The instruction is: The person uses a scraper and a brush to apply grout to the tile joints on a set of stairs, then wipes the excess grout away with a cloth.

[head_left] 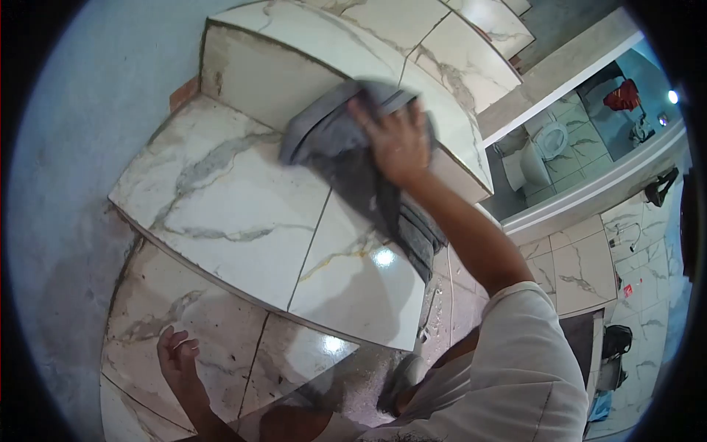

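A grey cloth (324,121) is bunched against the riser and front edge of a marble-patterned tiled step (236,191). My right hand (401,147) holds it there, its fingers over the fabric and slightly blurred. The cloth's loose end hangs down across the tread to the right side of the stairs. Over the lower step (140,317), my left hand (179,357) is empty, with its fingers loosely bent and apart.
Further steps (471,59) rise at the top. A blue-grey wall (66,184) borders the stairs on the left. To the right, a doorway shows a toilet (551,140) and a hanging red cloth (622,96). A tiled counter (582,276) stands at the lower right.
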The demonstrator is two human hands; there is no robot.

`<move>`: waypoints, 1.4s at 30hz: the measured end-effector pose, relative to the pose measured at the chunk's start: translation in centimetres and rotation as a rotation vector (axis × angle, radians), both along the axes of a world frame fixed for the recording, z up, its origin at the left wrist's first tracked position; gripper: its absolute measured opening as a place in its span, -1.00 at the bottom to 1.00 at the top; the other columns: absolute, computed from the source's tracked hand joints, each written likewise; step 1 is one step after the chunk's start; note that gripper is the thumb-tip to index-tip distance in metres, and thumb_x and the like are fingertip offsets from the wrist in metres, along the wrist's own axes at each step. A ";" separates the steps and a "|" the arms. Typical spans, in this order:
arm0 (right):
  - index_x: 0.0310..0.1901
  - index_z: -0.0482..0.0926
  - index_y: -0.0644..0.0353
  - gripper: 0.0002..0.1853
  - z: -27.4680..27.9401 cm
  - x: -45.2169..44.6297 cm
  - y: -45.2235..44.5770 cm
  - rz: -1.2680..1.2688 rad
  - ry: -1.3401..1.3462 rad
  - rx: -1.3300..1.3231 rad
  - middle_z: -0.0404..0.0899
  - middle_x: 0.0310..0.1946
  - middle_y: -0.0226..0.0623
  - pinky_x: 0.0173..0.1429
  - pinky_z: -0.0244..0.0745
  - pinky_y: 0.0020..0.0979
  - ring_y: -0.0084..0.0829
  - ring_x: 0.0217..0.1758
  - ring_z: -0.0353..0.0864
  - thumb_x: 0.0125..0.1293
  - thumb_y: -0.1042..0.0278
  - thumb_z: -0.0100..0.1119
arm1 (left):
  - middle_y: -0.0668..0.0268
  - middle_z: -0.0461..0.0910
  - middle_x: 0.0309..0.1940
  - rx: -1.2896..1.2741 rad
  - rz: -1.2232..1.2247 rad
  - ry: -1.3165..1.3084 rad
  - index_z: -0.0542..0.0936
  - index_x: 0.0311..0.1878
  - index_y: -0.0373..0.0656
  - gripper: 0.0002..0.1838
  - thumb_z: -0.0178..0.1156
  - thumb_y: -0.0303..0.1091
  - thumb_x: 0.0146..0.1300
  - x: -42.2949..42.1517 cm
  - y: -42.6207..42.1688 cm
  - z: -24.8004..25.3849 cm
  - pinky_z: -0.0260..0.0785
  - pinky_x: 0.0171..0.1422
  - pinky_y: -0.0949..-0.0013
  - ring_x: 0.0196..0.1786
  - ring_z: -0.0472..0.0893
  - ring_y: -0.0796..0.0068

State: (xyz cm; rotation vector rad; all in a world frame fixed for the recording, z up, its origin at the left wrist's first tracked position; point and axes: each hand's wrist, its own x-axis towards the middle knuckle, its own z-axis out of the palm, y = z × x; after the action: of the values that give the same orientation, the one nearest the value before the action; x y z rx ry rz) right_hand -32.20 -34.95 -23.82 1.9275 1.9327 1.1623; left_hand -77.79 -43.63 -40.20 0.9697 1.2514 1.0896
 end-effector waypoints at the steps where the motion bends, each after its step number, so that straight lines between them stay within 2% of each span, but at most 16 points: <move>1: 0.40 0.31 -0.34 -0.38 1.4 -0.6 -0.4 -0.009 0.016 0.089 0.30 0.37 -0.25 0.52 -0.14 0.17 -0.15 0.34 0.30 0.27 0.31 0.03 | 0.26 0.49 -0.06 -0.029 0.021 0.027 0.37 0.27 -0.27 -0.48 0.19 -0.28 0.29 -0.6 -0.3 -0.1 0.40 0.04 0.38 -0.09 0.53 0.44; 6: 0.33 0.39 -0.37 -0.44 -1.7 -0.5 -0.1 -0.059 0.065 0.320 0.22 0.41 -0.23 0.48 -0.13 0.24 -0.08 0.36 0.24 0.28 0.32 -0.02 | 0.26 0.47 -0.05 -0.017 0.032 0.045 0.37 0.26 -0.26 -0.48 0.18 -0.22 0.31 -1.5 -1.0 -1.3 0.39 0.04 0.37 -0.10 0.53 0.46; 7: 0.27 0.46 -0.31 -0.47 -3.6 -0.1 0.0 -0.049 0.064 0.174 0.24 0.39 -0.09 0.47 -0.19 0.30 0.05 0.42 0.19 0.22 0.26 0.11 | 0.27 0.46 -0.04 0.005 -0.001 0.052 0.36 0.27 -0.25 -0.46 0.19 -0.17 0.33 -1.6 -1.1 -1.2 0.39 0.04 0.36 -0.09 0.53 0.47; 12: 0.24 0.47 -0.28 -0.50 -3.2 0.9 -0.1 0.011 0.096 0.017 0.38 0.26 -0.09 0.49 -0.23 0.31 0.01 0.35 0.29 0.21 0.23 0.12 | 0.27 0.47 -0.05 -0.014 0.031 0.042 0.36 0.27 -0.26 -0.49 0.16 -0.21 0.33 -1.3 -0.8 -0.7 0.39 0.04 0.36 -0.09 0.53 0.46; 16: 0.22 0.51 -0.26 -0.41 2.5 0.4 -0.8 0.016 0.017 0.361 0.43 0.22 -0.06 0.49 -0.01 0.13 0.00 0.30 0.35 0.07 0.38 0.18 | 0.27 0.48 -0.06 -0.042 0.077 0.096 0.37 0.25 -0.27 -0.54 0.12 -0.30 0.33 -2.4 -1.5 0.0 0.38 0.05 0.36 -0.09 0.53 0.43; 20: 0.13 0.57 0.07 -0.40 6.9 5.6 -3.8 0.293 0.190 0.440 0.44 0.22 0.12 0.26 0.40 -0.05 0.20 0.19 0.47 -0.07 0.62 0.19 | 0.26 0.47 -0.06 -0.057 0.138 0.126 0.38 0.24 -0.27 -0.55 0.13 -0.32 0.33 -2.9 -1.7 0.0 0.38 0.09 0.35 -0.07 0.53 0.42; 22: 0.10 0.56 0.22 -0.46 8.1 6.1 -7.9 0.224 0.189 0.497 0.45 0.18 0.21 0.22 0.43 -0.03 0.23 0.18 0.49 -0.03 0.68 0.16 | 0.25 0.47 -0.02 0.073 0.147 0.027 0.38 0.24 -0.26 -0.54 0.15 -0.40 0.28 -0.9 -1.2 1.5 0.37 0.13 0.34 -0.06 0.53 0.41; 24: 0.11 0.52 0.31 -0.53 8.0 6.8 -12.2 0.317 0.233 0.527 0.43 0.18 0.27 0.24 0.43 -0.07 0.23 0.21 0.48 0.07 0.62 0.16 | 0.21 0.53 -0.02 0.263 -0.028 -0.004 0.43 0.18 -0.27 -0.57 0.16 -0.46 0.22 2.1 -1.1 3.0 0.39 0.15 0.33 -0.03 0.55 0.40; 26: 0.13 0.47 0.38 -0.54 6.6 5.9 -16.2 0.302 0.235 0.479 0.42 0.18 0.30 0.27 0.42 -0.07 0.25 0.22 0.47 0.12 0.58 0.17 | 0.13 0.59 -0.06 0.452 -0.593 0.146 0.49 0.13 -0.29 -0.61 0.14 -0.50 0.20 5.8 -0.3 7.5 0.41 0.15 0.31 0.01 0.58 0.36; 27: 0.15 0.47 0.33 -0.52 5.5 5.0 -17.2 0.343 0.286 0.449 0.41 0.19 0.30 0.27 0.41 -0.04 0.26 0.22 0.46 0.13 0.56 0.19 | 0.08 0.62 -0.12 0.346 -0.754 -0.208 0.51 0.08 -0.33 -0.65 0.17 -0.44 0.23 9.2 -0.7 9.5 0.42 0.16 0.30 0.03 0.60 0.31; 30: 0.19 0.48 0.19 -0.46 0.6 0.7 -18.1 0.498 0.606 0.349 0.40 0.19 0.28 0.25 0.41 0.02 0.22 0.22 0.46 0.09 0.51 0.27 | 0.11 0.58 0.02 0.347 -1.037 -0.331 0.43 0.19 -0.36 -0.53 0.13 -0.18 0.39 17.9 -2.4 11.0 0.38 0.21 0.32 0.08 0.57 0.33; 32: 0.18 0.51 0.11 -0.43 -0.2 -3.7 -17.4 0.405 0.600 0.178 0.41 0.18 0.25 0.18 0.47 -0.04 0.20 0.17 0.49 0.04 0.48 0.32 | 0.13 0.47 0.20 -0.072 -1.188 -0.261 0.37 0.30 -0.23 -0.49 -0.10 -0.03 0.51 22.3 -2.4 10.4 0.25 0.38 0.31 0.29 0.43 0.35; 34: 0.15 0.53 0.11 -0.45 0.2 -6.8 -16.3 0.368 0.733 -0.068 0.41 0.18 0.24 0.12 0.52 -0.13 0.15 0.13 0.51 0.02 0.49 0.32 | 0.18 0.47 0.19 -0.333 -0.570 -1.075 0.39 0.29 -0.15 -0.44 -0.17 0.11 0.50 27.5 -3.9 9.5 0.22 0.41 0.33 0.30 0.41 0.37; 36: 0.15 0.54 0.10 -0.46 -0.7 -7.3 -15.6 0.387 0.843 -0.163 0.41 0.21 0.18 0.11 0.53 -0.15 0.07 0.13 0.53 0.04 0.47 0.32 | 0.24 0.49 0.17 -0.408 -0.422 -1.259 0.39 0.28 -0.11 -0.42 -0.09 0.17 0.45 27.7 -1.2 9.9 0.30 0.36 0.26 0.25 0.46 0.34; 41: 0.13 0.58 0.12 -0.56 4.2 -4.2 -15.0 0.308 0.904 -0.694 0.59 0.11 -0.12 0.10 0.55 -0.23 -0.16 0.02 0.66 0.18 0.30 0.31 | 0.16 0.52 0.11 -0.146 -0.032 -0.820 0.39 0.26 -0.31 -0.39 0.16 0.01 0.37 31.0 5.7 8.1 0.38 0.21 0.30 0.04 0.57 0.33; 42: 0.14 0.57 0.14 -0.55 6.0 -3.4 -14.8 0.351 0.886 -0.543 0.60 0.10 -0.11 0.10 0.55 -0.23 -0.14 0.04 0.65 0.19 0.29 0.31 | 0.15 0.52 0.11 -0.034 -0.012 -0.718 0.38 0.25 -0.34 -0.38 0.16 0.02 0.37 32.2 7.4 8.3 0.37 0.22 0.28 0.04 0.57 0.32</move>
State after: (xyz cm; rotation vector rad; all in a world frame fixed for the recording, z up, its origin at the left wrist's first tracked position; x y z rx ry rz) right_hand -35.63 -49.79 -17.80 1.9633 2.6787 -0.3102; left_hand -45.57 -36.27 -31.91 0.4781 0.6676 1.2500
